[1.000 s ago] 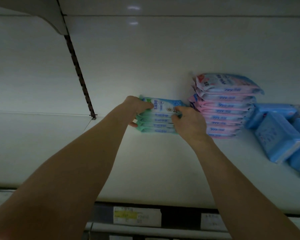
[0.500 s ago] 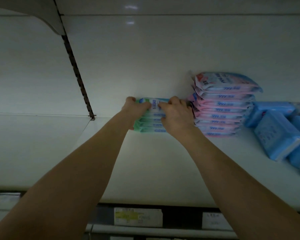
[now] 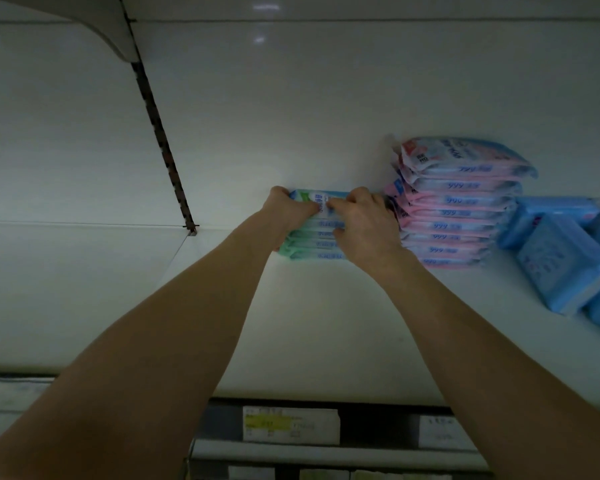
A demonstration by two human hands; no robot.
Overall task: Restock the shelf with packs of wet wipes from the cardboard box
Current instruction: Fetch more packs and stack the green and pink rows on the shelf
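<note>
While round wipes stack (image 3: pixel 313 244), fingers (image 3: pixel 341 205) curled.

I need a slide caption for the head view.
Left hand and right hand grip a green stack of wipe packs on the white shelf, beside a pink stack.

Dim white back panel (image 3: pixel 291 98), dark slotted upright (image 3: pixel 160 133), two glare spots (image 3: pixel 265 8) above, price labels (image 3: pixel 290 424) below.
</note>
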